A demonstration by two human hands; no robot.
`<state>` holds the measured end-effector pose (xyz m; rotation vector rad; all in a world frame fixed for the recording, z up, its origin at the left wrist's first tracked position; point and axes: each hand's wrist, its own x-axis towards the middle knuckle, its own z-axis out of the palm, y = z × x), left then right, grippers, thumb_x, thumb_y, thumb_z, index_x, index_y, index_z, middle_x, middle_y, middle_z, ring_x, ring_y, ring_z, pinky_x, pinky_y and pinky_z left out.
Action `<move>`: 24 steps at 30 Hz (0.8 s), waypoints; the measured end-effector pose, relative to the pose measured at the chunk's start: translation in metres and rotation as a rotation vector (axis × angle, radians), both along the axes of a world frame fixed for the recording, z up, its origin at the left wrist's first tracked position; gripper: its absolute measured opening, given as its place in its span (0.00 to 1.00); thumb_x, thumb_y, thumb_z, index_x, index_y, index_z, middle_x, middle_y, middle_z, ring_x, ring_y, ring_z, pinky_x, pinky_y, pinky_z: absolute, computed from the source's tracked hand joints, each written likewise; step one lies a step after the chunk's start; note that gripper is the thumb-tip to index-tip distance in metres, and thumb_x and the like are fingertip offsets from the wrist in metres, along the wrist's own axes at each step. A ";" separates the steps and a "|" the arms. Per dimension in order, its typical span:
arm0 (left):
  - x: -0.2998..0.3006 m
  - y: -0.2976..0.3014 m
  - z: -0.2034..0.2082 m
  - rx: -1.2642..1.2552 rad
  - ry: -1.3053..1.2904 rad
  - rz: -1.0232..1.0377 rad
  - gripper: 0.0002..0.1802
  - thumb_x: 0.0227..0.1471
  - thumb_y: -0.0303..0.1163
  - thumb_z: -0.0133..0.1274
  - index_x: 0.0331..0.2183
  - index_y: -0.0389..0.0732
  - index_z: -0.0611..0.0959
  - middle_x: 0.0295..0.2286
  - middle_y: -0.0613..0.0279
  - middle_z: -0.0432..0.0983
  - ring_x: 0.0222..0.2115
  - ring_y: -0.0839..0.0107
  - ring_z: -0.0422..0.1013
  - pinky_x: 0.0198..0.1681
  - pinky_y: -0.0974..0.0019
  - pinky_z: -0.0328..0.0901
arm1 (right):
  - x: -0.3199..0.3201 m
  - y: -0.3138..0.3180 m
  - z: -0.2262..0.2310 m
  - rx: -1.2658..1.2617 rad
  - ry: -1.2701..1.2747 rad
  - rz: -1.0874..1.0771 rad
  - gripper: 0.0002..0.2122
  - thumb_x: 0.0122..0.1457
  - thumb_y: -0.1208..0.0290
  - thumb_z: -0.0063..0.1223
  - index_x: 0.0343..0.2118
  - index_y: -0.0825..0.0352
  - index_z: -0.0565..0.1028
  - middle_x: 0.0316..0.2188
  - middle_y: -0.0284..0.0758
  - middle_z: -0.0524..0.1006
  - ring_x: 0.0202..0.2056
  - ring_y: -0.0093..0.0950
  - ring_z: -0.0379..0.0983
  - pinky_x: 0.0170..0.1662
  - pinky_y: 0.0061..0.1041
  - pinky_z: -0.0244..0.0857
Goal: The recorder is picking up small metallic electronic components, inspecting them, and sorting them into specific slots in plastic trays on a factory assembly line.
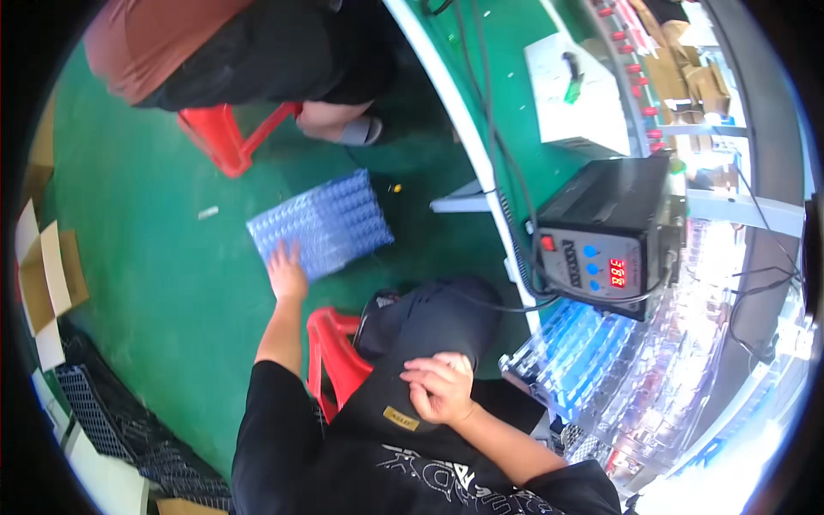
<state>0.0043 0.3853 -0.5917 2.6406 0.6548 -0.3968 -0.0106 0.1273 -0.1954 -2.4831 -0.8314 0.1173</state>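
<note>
On the green floor to my left lies a bluish clear plastic blister tray (330, 221) with rows of moulded pockets; whether it is one or a stack I cannot tell. My left hand (288, 273) reaches down to its near left edge, fingers stretched out and apart over the rim. The thumb's grip, if any, is not visible. My right hand (441, 388) rests on my dark-clothed thigh, its fingers loosely bent and apart, holding nothing.
A red stool (333, 356) is under me. Another person (249, 56) sits on a red stool ahead. At right, a workbench carries a black control box (601, 236) with a lit display, cables and clear trays (558, 356). Cartons (51, 279) and black trays (94, 412) line the left.
</note>
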 end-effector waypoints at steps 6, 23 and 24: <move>0.034 -0.020 0.034 -0.071 0.339 -0.085 0.51 0.52 0.26 0.56 0.70 0.67 0.51 0.71 0.56 0.30 0.70 0.49 0.40 0.66 0.33 0.48 | 0.001 0.001 0.001 0.013 -0.006 0.003 0.08 0.43 0.71 0.61 0.28 0.53 0.83 0.37 0.21 0.83 0.33 0.27 0.73 0.39 0.28 0.64; 0.033 -0.024 0.009 0.143 0.162 0.021 0.20 0.58 0.33 0.50 0.53 0.54 0.74 0.49 0.57 0.69 0.50 0.57 0.69 0.46 0.47 0.68 | 0.002 0.004 -0.003 0.062 -0.005 0.012 0.09 0.40 0.78 0.55 0.26 0.59 0.83 0.33 0.29 0.83 0.29 0.29 0.71 0.40 0.28 0.63; 0.035 -0.021 0.011 0.133 0.158 -0.009 0.19 0.58 0.32 0.50 0.52 0.53 0.74 0.48 0.57 0.70 0.50 0.56 0.69 0.46 0.48 0.67 | 0.003 0.004 -0.002 0.061 0.006 0.012 0.09 0.40 0.78 0.55 0.26 0.60 0.82 0.33 0.29 0.83 0.29 0.29 0.71 0.40 0.28 0.63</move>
